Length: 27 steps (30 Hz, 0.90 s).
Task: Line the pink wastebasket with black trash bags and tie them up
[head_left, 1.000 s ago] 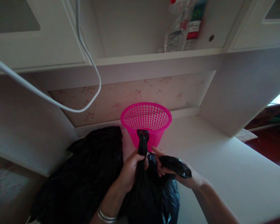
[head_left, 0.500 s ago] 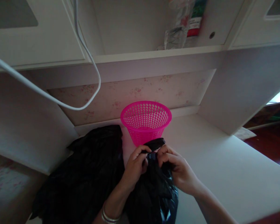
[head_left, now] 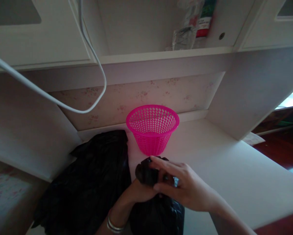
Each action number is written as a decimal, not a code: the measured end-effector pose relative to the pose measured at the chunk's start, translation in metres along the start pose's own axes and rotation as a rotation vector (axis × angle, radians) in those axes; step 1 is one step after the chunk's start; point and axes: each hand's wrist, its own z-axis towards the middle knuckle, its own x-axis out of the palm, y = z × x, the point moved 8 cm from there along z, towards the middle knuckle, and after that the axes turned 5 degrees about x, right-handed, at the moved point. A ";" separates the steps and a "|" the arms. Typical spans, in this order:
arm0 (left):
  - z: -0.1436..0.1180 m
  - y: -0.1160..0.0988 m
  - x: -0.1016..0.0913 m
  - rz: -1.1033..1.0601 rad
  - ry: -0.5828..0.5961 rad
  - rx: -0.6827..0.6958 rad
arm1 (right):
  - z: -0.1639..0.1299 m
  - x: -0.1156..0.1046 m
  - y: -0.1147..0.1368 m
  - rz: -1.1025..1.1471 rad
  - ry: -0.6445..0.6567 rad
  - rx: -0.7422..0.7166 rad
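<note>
The fingers [head_left: 169, 169] of the right hand [head_left: 185, 187] are lying almost straight and close together, pressing over the twisted top of the black plastic bag [head_left: 158, 212]. Under them, the left hand [head_left: 141, 192] is closing around the same bunched part of the bag; its fingers are mostly hidden, so I cannot tell how tightly they are gripping. A silver bracelet [head_left: 113, 225] is sitting on the left wrist. The bag is resting on the white bench [head_left: 222, 169], near its front edge. Just beside it on the left, a dark cloth [head_left: 87, 182] is lying. Behind the hands, a pink basket [head_left: 152, 129] is standing upright. A white cable [head_left: 63, 106] is hanging above.
</note>
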 end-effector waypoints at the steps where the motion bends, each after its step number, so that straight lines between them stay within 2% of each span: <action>1: -0.001 0.001 0.000 0.012 0.012 -0.008 | -0.004 -0.013 -0.001 0.002 -0.103 -0.026; 3: -0.001 -0.001 0.001 0.030 0.041 -0.026 | -0.013 -0.041 -0.010 -0.081 -0.322 -0.026; 4: -0.001 -0.003 0.001 0.031 0.047 -0.030 | -0.015 -0.049 -0.017 -0.144 -0.365 -0.001; 5: 0.000 -0.006 0.000 0.034 0.059 -0.026 | -0.014 -0.052 -0.024 -0.190 -0.337 0.036; 6: 0.001 -0.010 0.001 0.042 0.081 -0.012 | -0.011 -0.048 -0.033 -0.202 -0.246 0.074; 8: 0.003 -0.016 0.003 0.087 0.122 0.030 | -0.005 -0.032 -0.046 -0.134 -0.009 0.124; 10: 0.004 -0.019 0.003 0.138 0.141 0.067 | 0.000 -0.024 -0.050 -0.045 0.090 0.130; 12: 0.003 -0.020 0.004 0.159 0.138 0.081 | 0.005 -0.027 -0.052 0.049 0.031 0.153; 16: -0.002 -0.024 0.007 0.156 0.146 0.102 | 0.007 -0.036 -0.068 0.344 -0.096 0.304; 20: -0.003 -0.027 0.016 0.125 0.270 0.095 | 0.009 -0.043 -0.075 0.536 -0.214 0.312; 23: -0.002 -0.019 0.019 0.062 0.322 0.045 | 0.013 -0.044 -0.075 0.669 -0.288 0.300; 27: -0.002 -0.002 0.014 -0.011 0.260 -0.024 | 0.012 -0.048 -0.071 0.800 -0.402 0.302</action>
